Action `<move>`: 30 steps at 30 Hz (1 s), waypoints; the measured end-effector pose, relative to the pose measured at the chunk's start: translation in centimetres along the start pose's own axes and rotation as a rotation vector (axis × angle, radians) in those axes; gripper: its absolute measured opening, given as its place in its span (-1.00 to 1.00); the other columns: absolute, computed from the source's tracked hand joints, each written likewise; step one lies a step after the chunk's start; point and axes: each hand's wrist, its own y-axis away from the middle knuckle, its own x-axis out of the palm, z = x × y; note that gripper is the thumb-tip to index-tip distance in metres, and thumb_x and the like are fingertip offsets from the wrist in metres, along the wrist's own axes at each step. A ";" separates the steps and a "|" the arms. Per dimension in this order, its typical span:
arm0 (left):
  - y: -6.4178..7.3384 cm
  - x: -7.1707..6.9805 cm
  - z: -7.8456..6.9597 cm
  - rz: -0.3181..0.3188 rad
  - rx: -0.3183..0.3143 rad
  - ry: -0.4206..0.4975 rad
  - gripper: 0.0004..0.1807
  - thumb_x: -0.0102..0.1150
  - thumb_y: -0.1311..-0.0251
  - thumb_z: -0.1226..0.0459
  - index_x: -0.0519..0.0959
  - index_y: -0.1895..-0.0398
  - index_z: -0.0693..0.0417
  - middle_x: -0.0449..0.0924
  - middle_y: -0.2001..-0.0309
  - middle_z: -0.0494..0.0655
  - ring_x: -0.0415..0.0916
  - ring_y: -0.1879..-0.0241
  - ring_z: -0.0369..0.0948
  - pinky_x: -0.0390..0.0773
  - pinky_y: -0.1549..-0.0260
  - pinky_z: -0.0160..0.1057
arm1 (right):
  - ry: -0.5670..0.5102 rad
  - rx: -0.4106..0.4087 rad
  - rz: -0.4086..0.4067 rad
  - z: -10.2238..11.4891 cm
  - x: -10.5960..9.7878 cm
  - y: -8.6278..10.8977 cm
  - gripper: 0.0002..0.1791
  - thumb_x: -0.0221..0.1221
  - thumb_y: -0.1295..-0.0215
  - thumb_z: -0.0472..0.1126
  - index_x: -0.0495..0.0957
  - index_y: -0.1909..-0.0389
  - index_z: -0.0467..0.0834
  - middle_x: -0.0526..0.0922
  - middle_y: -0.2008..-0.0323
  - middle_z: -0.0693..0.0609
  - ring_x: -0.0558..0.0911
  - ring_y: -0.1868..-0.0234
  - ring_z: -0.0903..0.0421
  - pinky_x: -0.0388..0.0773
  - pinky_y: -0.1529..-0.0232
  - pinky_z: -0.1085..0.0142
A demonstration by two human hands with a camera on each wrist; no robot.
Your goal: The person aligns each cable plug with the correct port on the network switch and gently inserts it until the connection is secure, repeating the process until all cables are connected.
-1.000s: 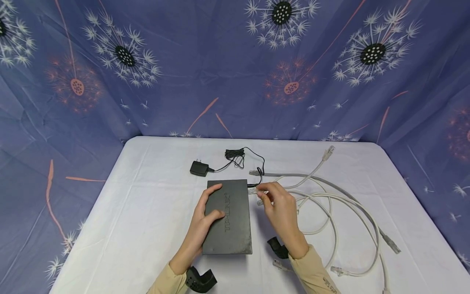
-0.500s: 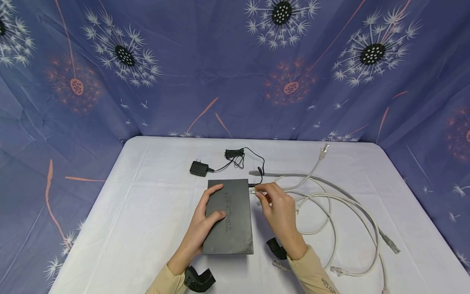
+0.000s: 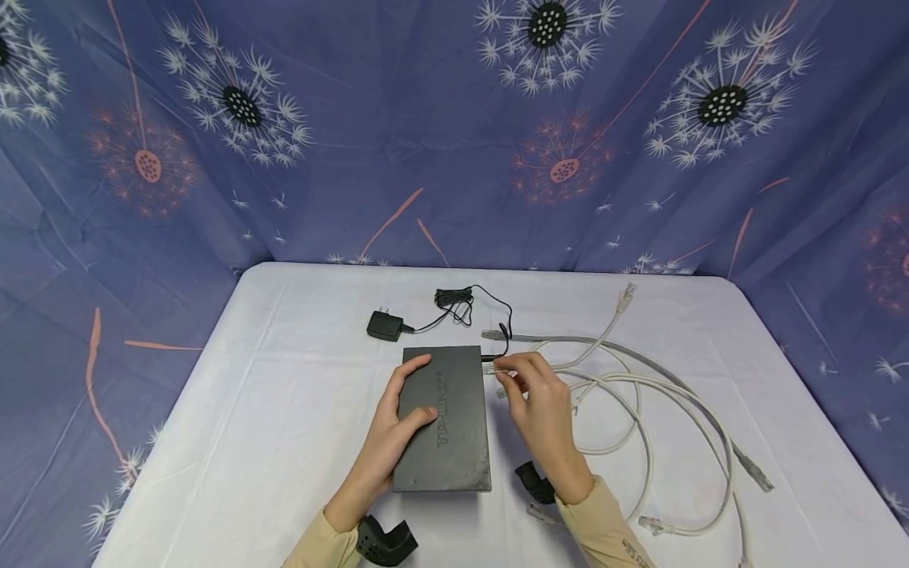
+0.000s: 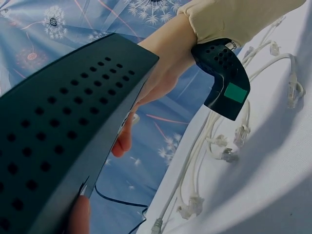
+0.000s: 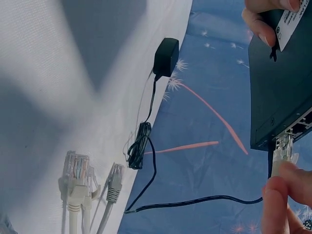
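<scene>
My left hand (image 3: pixel 387 430) grips a dark TP-LINK network switch (image 3: pixel 454 450) above the table. Its thumb lies on the top, and in the right wrist view fingers (image 5: pixel 263 27) press the underside near a white label. Between thumb and fingertips, my right hand (image 3: pixel 543 406) pinches an Ethernet cable plug (image 5: pixel 282 151). That clear plug meets a port on the switch's right side; how far in it sits, I cannot tell. Beside it, the black power cord (image 3: pixel 491 358) runs into the same side of the switch.
A black power adapter (image 3: pixel 385 325) and its bundled cord (image 3: pixel 453 297) lie behind the switch. Looped white Ethernet cables (image 3: pixel 642 426) and a grey one (image 3: pixel 675 375) cover the table's right side. Several loose plugs point various ways. A patterned cloth (image 3: pixel 398 142) hangs behind the table (image 3: pixel 284 410).
The switch and both hands have shifted very slightly to the right and left respectively, keeping their holds. A loose cable end at the back right has swung a little to the left.
</scene>
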 end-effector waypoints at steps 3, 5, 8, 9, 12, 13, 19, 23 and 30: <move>0.0 0.1 -0.1 -0.001 -0.008 -0.010 -0.29 0.06 -0.14 0.39 0.26 -0.35 -0.38 0.15 -0.34 -0.13 0.15 -0.20 -0.05 0.14 -0.03 0.01 | -0.003 -0.010 -0.014 -0.1 0.1 0.0 -0.80 0.37 0.03 -0.48 0.67 0.35 -0.21 0.61 0.36 0.00 0.56 0.56 0.17 0.47 0.62 0.27; 0.0 0.1 -0.1 0.004 -0.010 -0.021 -0.29 0.06 -0.14 0.39 0.25 -0.35 -0.37 0.13 -0.35 -0.12 0.13 -0.21 -0.04 0.13 -0.03 0.01 | -0.007 -0.023 -0.028 -0.1 0.1 0.0 -0.80 0.37 0.04 -0.48 0.67 0.36 -0.21 0.61 0.37 0.00 0.56 0.57 0.18 0.46 0.62 0.29; 0.0 0.2 -0.2 0.012 -0.008 -0.035 -0.29 0.05 -0.14 0.38 0.23 -0.37 -0.33 0.09 -0.37 -0.07 0.11 -0.23 0.00 0.12 -0.03 0.03 | -0.019 -0.047 -0.050 -0.2 0.2 -0.1 -0.80 0.38 0.05 -0.49 0.68 0.37 -0.22 0.60 0.39 0.01 0.56 0.58 0.19 0.45 0.63 0.32; 0.0 0.2 -0.2 0.014 -0.006 -0.043 -0.29 0.05 -0.14 0.38 0.23 -0.37 -0.32 0.08 -0.38 -0.06 0.09 -0.24 0.01 0.11 -0.04 0.05 | -0.022 -0.054 -0.057 -0.2 0.2 -0.1 -0.80 0.38 0.05 -0.49 0.68 0.38 -0.22 0.60 0.40 0.01 0.55 0.59 0.19 0.45 0.63 0.34; 0.0 0.3 -0.2 0.019 0.003 -0.056 -0.30 0.04 -0.14 0.38 0.22 -0.37 -0.30 0.05 -0.40 -0.04 0.06 -0.28 0.01 0.06 -0.08 0.12 | -0.034 -0.072 -0.075 -0.2 0.3 -0.2 -0.80 0.38 0.07 -0.50 0.68 0.39 -0.22 0.59 0.42 0.02 0.55 0.60 0.19 0.43 0.64 0.36; 0.0 0.3 -0.2 0.021 0.006 -0.058 -0.30 0.03 -0.14 0.38 0.22 -0.37 -0.30 0.04 -0.40 -0.04 0.05 -0.29 0.01 0.05 -0.08 0.14 | -0.037 -0.075 -0.079 -0.2 0.3 -0.3 -0.79 0.38 0.07 -0.51 0.68 0.39 -0.22 0.59 0.42 0.02 0.55 0.61 0.20 0.43 0.65 0.36; 0.0 0.3 -0.3 0.042 0.023 -0.064 -0.30 0.01 -0.17 0.38 0.18 -0.39 -0.29 -0.01 -0.42 -0.02 -0.01 -0.34 0.02 -0.01 -0.13 0.21 | -0.041 -0.078 -0.087 -0.3 0.4 -0.3 -0.80 0.38 0.08 -0.52 0.68 0.41 -0.24 0.58 0.44 0.01 0.53 0.62 0.20 0.42 0.66 0.34; -0.1 0.2 -0.4 0.061 0.024 -0.074 -0.30 0.01 -0.18 0.38 0.17 -0.39 -0.27 -0.04 -0.44 -0.01 -0.04 -0.36 0.01 -0.03 -0.14 0.22 | -0.034 -0.081 -0.094 -0.3 0.5 -0.4 -0.81 0.37 0.08 -0.52 0.67 0.43 -0.24 0.56 0.46 0.01 0.51 0.62 0.20 0.40 0.65 0.36; -0.3 0.0 -0.7 0.068 0.014 -0.099 -0.30 0.02 -0.17 0.36 0.17 -0.39 -0.29 -0.02 -0.43 -0.03 -0.05 -0.37 -0.02 -0.06 -0.16 0.23 | -0.009 -0.075 -0.098 -0.3 0.8 -0.4 -0.83 0.36 0.05 -0.50 0.66 0.45 -0.21 0.54 0.47 0.03 0.47 0.64 0.23 0.36 0.63 0.41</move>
